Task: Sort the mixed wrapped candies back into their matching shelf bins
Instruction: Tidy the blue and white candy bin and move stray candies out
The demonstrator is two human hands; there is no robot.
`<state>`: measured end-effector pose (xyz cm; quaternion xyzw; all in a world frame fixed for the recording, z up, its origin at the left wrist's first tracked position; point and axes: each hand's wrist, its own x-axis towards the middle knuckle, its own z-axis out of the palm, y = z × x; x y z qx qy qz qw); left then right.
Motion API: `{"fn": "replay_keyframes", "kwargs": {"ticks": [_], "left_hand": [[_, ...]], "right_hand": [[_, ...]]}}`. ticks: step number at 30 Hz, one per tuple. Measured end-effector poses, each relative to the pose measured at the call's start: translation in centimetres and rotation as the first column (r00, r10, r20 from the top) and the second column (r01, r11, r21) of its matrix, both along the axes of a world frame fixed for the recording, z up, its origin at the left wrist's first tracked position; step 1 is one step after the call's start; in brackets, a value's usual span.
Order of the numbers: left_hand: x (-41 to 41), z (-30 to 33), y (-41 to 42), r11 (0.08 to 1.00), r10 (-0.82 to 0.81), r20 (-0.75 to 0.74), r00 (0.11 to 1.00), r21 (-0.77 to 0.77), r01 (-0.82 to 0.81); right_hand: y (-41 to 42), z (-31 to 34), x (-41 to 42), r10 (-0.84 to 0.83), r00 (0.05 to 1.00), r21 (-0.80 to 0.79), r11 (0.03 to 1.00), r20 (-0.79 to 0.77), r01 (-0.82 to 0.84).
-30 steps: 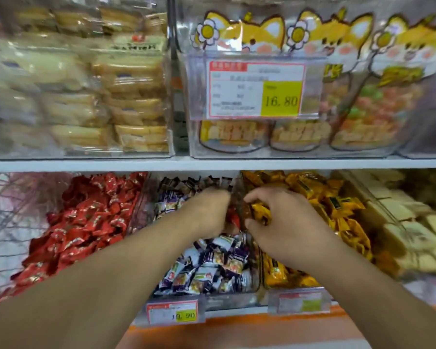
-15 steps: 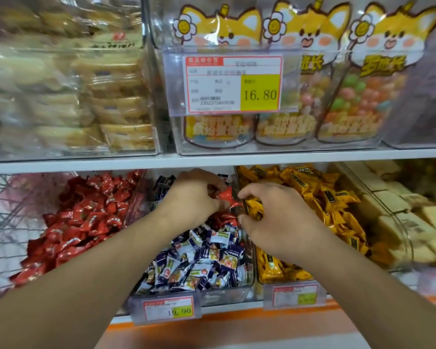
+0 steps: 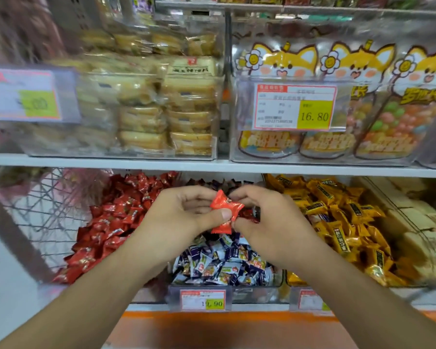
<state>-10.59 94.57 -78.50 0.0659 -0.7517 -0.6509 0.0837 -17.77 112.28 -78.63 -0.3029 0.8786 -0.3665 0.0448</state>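
Candies: three heaps in clear bins on the lower shelf (image 3: pixel 212 170), sorted mostly by colour.
Red bin (image 3: pixel 116 222): left of the row, heaped with red wrappers; judged the home for the piece in hand.
Yellow bin (image 3: pixel 337 222): right of the row, yellow wrappers only, as far as shows.
Blue-and-white bin (image 3: pixel 224 265): middle, under both hands; a little more red shows just behind the hands, so probably more strays left.
Left hand (image 3: pixel 184 217): thumb and fingers pinch the red candy (image 3: pixel 224 210) from the left side.
Right hand (image 3: pixel 269 222): fingertips closed on the same candy's right edge, top and bottom.
Red candy: held above the middle bin, lifted clear of the heap, between both hands.
Progress: one stray picked out, not yet dropped in the red bin; how many remain buried cannot be told.
Price tag (image 3: pixel 203 299): on the middle bin's near face, reads 19.90.
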Motion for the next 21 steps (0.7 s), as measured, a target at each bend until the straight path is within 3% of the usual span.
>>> {"fn": "replay_keyframes", "kwargs": {"ticks": [3, 6, 9, 11, 16, 21], "left_hand": [[1.7, 0.5, -1.5, 0.999, 0.005, -0.013, 1.000, 0.037, -0.005], [2.8, 0.9, -3.8, 0.985, 0.168, -0.039, 0.985, -0.025, -0.169], [2.9, -0.1, -7.7, 0.890, 0.397, -0.030, 0.917, -0.230, -0.393], [3.0, -1.0, -10.2, 0.802, 0.484, -0.026, 0.875, -0.385, -0.456], [3.7, -1.7, -13.2, 0.719, 0.487, 0.007, 0.873, -0.571, -0.397], [3.7, -1.4, -13.3, 0.684, 0.481, 0.014, 0.877, -0.632, -0.365]], "right_hand": [[-1.7, 0.0, 0.6, -0.001, 1.000, -0.081, 0.997, 0.016, 0.002], [-3.4, 0.0, 1.2, -0.027, 1.000, -0.079, 0.996, 0.011, 0.027], [-5.1, 0.3, 1.8, -0.048, 0.999, -0.048, 0.998, -0.017, 0.047], [-6.6, 0.6, 2.2, -0.050, 0.998, -0.021, 0.999, -0.030, 0.049], [-10.6, 0.8, 3.1, 0.027, 0.999, -0.023, 0.999, -0.042, -0.028], [-10.2, 0.2, 3.2, 0.112, 0.992, 0.082, 0.991, -0.067, -0.106]]}}
